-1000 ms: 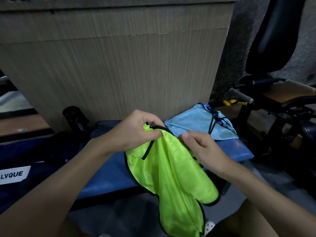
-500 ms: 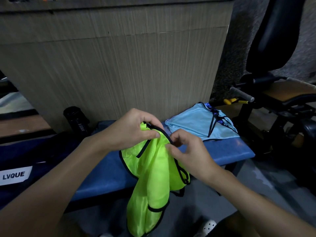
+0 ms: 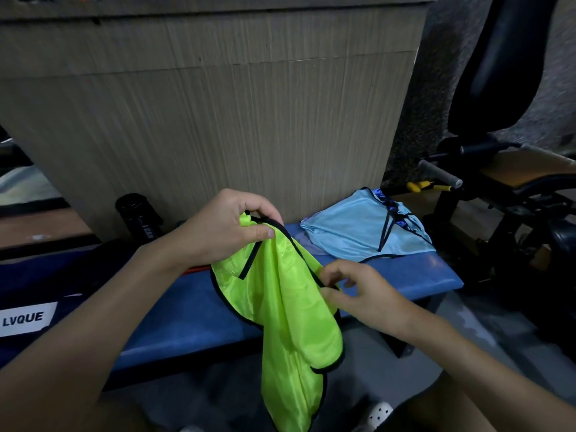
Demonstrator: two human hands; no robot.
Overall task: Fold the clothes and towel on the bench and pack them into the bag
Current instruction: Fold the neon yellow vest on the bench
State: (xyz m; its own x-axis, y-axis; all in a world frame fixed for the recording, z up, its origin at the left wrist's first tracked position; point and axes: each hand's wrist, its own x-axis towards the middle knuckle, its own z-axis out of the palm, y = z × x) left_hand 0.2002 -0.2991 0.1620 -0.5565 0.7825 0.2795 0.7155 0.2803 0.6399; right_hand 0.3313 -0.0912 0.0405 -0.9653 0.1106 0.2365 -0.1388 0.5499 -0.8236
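The right hand (image 3: 358,294) has slid down away from the left hand (image 3: 224,229), both still pinching the black-trimmed neon vest (image 3: 290,322), which hangs over the front edge of the table (image 3: 187,307) and is likely being spread for folding.

Neon vest (image 3: 280,310) spread wider
The right hand (image 3: 361,296) has slid down its black trim, away from the left hand (image 3: 224,227).

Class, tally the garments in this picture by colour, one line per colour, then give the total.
Neon yellow vest: 1
Light blue vest: 1
Total: 2
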